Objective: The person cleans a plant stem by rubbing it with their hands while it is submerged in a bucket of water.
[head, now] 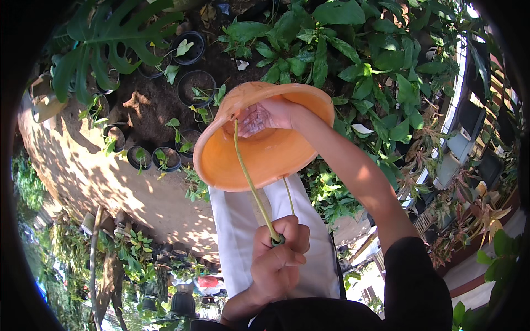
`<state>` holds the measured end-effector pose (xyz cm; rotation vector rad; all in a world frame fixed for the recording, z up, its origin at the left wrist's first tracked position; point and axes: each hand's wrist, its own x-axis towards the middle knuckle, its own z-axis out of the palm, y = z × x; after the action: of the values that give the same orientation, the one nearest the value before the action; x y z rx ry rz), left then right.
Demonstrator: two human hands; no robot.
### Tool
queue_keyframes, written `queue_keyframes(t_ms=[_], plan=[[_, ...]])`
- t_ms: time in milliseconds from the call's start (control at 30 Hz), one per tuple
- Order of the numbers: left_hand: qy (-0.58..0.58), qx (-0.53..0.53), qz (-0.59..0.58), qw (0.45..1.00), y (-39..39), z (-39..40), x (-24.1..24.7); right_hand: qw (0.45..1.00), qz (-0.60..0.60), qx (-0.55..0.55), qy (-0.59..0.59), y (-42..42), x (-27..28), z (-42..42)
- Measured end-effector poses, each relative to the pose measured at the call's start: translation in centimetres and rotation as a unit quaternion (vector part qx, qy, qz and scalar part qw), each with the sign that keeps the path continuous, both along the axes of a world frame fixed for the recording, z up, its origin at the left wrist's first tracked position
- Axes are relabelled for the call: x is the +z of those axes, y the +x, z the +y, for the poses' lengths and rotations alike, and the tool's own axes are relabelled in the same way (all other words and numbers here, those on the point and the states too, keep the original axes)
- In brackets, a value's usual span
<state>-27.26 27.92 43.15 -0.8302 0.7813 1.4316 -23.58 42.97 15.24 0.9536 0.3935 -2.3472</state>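
Observation:
An orange bowl-shaped hanging pot [265, 161] is tilted with its hollow side towards me. Green-coated hanger wires [247, 173] run from its rim down to my left hand [279, 256], which is closed around their gathered end, where a dark green loop shows. Another wire reaches the near rim of the pot. My right hand [263, 118] is inside the pot near the far wall, its palm partly turned up, with whitish wet-looking or dirty patches on the fingers. Nothing is visible in that palm; some fingertips are hard to make out.
Several small black pots [166, 159] with young plants stand on bare soil at the left. Dense leafy plants [364, 91] grow beyond and right of the hanging pot. A large split monstera leaf [103, 43] hangs at upper left. A wooden pole [96, 265] stands at lower left.

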Motion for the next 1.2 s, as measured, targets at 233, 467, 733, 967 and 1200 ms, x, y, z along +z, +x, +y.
queue_keyframes(t_ms=[233, 467, 733, 967, 1200], plan=[[-0.006, 0.015, 0.025, 1.000, -0.3, 0.4, -1.6, 0.997, -0.060, -0.025, -0.040, 2.8, 6.3, 4.7], [-0.027, 0.022, 0.051, 0.998, -0.9, 0.2, -2.6, 0.983, -0.076, -0.118, 0.116, 6.9, 11.3, 16.4], [-0.043, 0.002, 0.074, 0.996, -0.7, 0.1, -3.8, 0.907, -0.131, -0.152, 0.371, 12.4, 8.0, 31.1], [-0.035, 0.000, 0.065, 0.997, -1.2, 0.1, -3.9, 0.826, -0.214, -0.168, 0.494, 16.0, 6.2, 35.5], [-0.026, 0.018, 0.045, 0.999, -0.5, -0.1, -3.8, 0.775, -0.228, -0.173, 0.564, 16.5, 6.7, 34.7]])
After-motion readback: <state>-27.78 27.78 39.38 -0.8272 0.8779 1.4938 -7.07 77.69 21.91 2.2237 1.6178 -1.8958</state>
